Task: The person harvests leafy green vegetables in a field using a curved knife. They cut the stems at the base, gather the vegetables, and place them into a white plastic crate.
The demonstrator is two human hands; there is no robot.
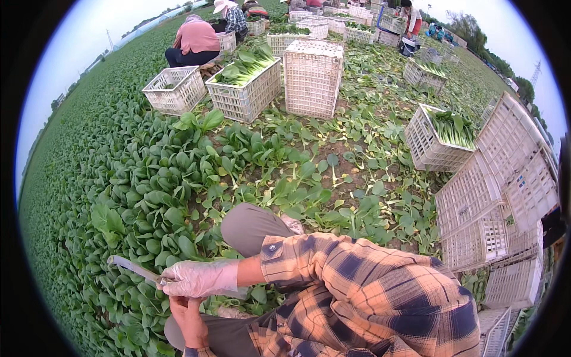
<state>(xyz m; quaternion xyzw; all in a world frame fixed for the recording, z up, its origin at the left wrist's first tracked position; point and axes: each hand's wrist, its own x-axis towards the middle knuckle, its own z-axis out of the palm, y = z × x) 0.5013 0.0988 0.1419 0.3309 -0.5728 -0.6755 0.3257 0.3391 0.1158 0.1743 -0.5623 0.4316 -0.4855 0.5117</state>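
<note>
My right hand, in a thin clear plastic glove, grips what looks like a knife. Its long pale blade points left over the leafy crop. Just below, my left hand has its fingers raised against the gloved fingers; they are partly hidden, and I cannot tell whether they hold anything. Dense rows of green leafy vegetables grow beneath and beyond both hands. My knee in grey-brown trousers is bent beside the right forearm.
Crates of cut greens stand on leaf-strewn ground. One plastic crate stands on end; stacked crates rise at my right. A crouching person works beside a crate; other people are farther back.
</note>
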